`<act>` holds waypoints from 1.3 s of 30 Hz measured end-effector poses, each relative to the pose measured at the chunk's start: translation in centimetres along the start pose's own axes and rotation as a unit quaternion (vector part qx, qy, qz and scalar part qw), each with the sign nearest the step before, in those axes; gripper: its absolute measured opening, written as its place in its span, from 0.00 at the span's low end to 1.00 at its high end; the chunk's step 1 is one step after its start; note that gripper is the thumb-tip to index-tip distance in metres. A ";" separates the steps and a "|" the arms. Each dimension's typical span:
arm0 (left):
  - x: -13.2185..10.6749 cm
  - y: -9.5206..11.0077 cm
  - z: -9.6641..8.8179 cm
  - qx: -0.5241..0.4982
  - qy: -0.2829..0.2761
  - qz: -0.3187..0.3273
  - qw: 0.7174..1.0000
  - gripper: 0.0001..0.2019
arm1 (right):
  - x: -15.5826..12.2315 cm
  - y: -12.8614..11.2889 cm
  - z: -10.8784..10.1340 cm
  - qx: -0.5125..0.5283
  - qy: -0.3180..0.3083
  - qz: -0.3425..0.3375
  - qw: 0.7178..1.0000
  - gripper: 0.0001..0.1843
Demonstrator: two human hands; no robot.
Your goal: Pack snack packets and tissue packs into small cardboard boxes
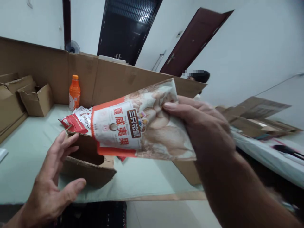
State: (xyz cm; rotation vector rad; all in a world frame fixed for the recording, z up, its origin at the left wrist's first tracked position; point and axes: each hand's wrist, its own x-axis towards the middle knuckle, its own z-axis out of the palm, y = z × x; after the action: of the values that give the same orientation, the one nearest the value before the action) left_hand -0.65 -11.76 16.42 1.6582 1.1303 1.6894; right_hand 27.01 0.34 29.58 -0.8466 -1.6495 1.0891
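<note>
Two hands: the right hand [204,126] pinches the bag [154,129] near its pale end, thumb on the front. The left hand [51,180] has its fingers spread and its thumb apart, with nothing in it.
Bag's place: up in the air above the middle of the worktop [152,185], tipped on its side, with its orange end to the left.
Bag's look: orange and cream, with big pale nuts on it. It has a white patch with red-orange writing, a brown tag with white writing, and tiny cartoon faces.
Small box [87,172]: brown and open on top, near the front edge of the worktop, left of its middle. The left hand is at its left end; I can't tell if they touch.
In the way: the bag covers part of the box's right end and the worktop behind. The right arm hides much of the right edge.
Back edge: an orange bottle [74,95] stands near the cardboard wall [109,79]. In front of it lie a red packet [75,123] and a white packet [85,115].
Back left corner: more brown boxes [39,98].
Past the wall: a dark door [125,31] and part of a person [201,76].
</note>
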 end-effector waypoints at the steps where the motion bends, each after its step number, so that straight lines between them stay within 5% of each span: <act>1: 0.1 0.0 0.5 -0.044 0.003 -0.027 0.999 0.42 | -0.5 0.4 1.0 0.032 0.001 0.000 0.999 0.08; 4: 0.7 -0.2 1.1 -0.173 -0.023 -0.105 0.979 0.42 | -2.0 2.2 3.3 0.106 -0.070 0.017 0.992 0.12; 8: 0.9 -0.8 0.4 -0.203 -0.027 -0.171 0.964 0.30 | -2.9 4.8 4.2 0.095 -0.207 0.038 0.973 0.18; 12: 0.7 -0.8 -0.8 -0.162 -0.025 -0.141 0.976 0.24 | -2.7 5.0 3.4 0.054 -0.352 0.042 0.933 0.22; 15: 1.1 -0.3 -1.7 -0.103 -0.039 -0.091 0.990 0.21 | -2.3 3.2 2.3 0.025 -0.400 0.031 0.916 0.28; 20: 3.0 1.3 -2.2 -0.008 -0.077 -0.014 0.997 0.23 | -1.0 0.3 1.4 -0.085 -0.350 0.049 0.932 0.24; 26: 5.8 1.9 -1.4 0.089 -0.138 0.024 0.986 0.30 | 0.3 0.8 3.2 -0.189 -0.370 0.003 0.910 0.09; 29: 6.4 1.0 -3.0 0.067 -0.127 0.043 0.989 0.39 | 0.1 1.6 2.8 -0.175 -0.247 -0.036 0.952 0.08; 31: 6.5 0.4 -4.4 0.117 -0.154 0.050 0.980 0.35 | 0.0 2.4 2.0 -0.153 -0.120 -0.061 0.979 0.07; 35: 7.1 0.1 -5.5 0.274 -0.271 0.084 0.919 0.18 | 0.1 4.2 1.9 -0.156 0.041 -0.095 0.982 0.08; 39: 7.9 0.1 -4.8 0.356 -0.390 0.116 0.841 0.08 | -0.1 6.0 4.4 -0.177 0.016 -0.120 0.977 0.08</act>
State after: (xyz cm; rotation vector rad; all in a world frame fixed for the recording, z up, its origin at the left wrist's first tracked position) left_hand -6.25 -6.28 21.24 2.6690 1.1938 0.4946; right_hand 23.08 1.29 23.27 -0.8544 -1.8933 0.6215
